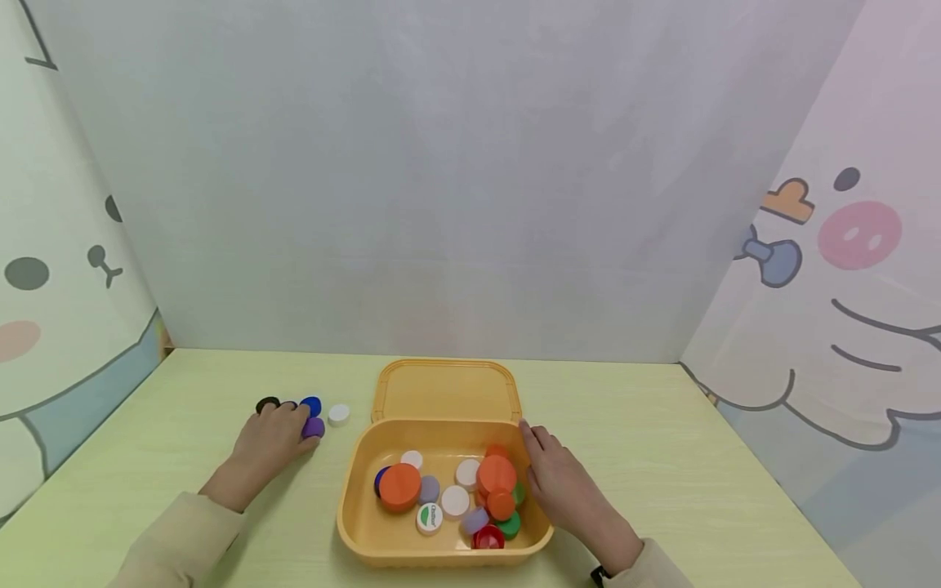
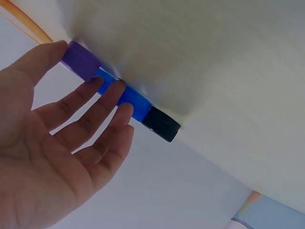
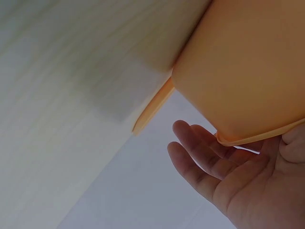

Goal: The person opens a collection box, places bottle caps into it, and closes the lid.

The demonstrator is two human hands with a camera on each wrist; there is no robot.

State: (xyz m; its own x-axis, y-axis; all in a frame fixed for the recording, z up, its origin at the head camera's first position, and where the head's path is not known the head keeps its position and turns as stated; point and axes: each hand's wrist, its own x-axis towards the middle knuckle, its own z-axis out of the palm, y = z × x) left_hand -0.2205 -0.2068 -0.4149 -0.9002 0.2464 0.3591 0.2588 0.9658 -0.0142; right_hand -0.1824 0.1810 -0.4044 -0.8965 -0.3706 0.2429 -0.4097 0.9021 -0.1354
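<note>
Your fingers are bent on the left and slack on the right: in the head view, your left hand (image 1: 268, 443) is out at ten o'clock from the yellow-orange plastic box (image 1: 448, 560), over bottle caps on the table (image 1: 647, 457). The purple cap (image 1: 316, 428) sits by your thumb, two blue caps (image 1: 312, 404) and a black cap (image 1: 262, 404) lie at the fingertips, and a white cap (image 1: 339, 415) is apart at two o'clock from the hand. Your right hand (image 1: 564, 487) rests at three o'clock on the box, fingertips by its far corner. The lid (image 1: 447, 389) lies at twelve o'clock; inside the box are more caps, a large orange cap (image 1: 400, 487) at nine o'clock and a red cap (image 1: 488, 537) at five. In the left wrist view, you pinch the purple cap between thumb and index finger; the row runs from it toward four o'clock, blue then black. In the right wrist view, your fingers extend loosely past the box corner, wrapped round nothing. The step in hand looks like grasping the purple cap while you steady the box; the next move probably calls for a firmer pinch that leaves the neighbouring caps undisturbed.
</note>
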